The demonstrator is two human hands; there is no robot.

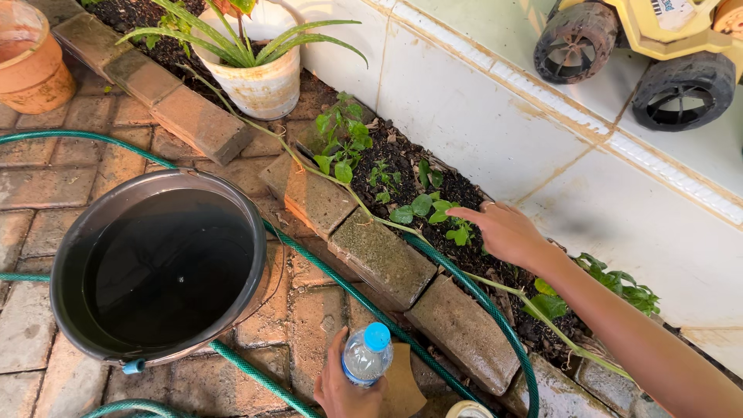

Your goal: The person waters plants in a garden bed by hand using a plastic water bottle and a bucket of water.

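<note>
Head view: bucket (159, 267) left of frame, full of water. Right hand (507, 232) centre-right, fingers loose, grasping nothing, reaches left toward seedlings (433, 210) just beyond fingertips. Left hand (344, 387) bottom centre grips upright bottle (366, 354).

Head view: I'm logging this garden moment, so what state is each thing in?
Bucket: upright, holding dark water.
Bottle: upright, blue cap on, held by left hand.
Right hand: open, reaching over the small plants.
Green hose: lying on the bricks.
White pot: upright, planted.
</note>
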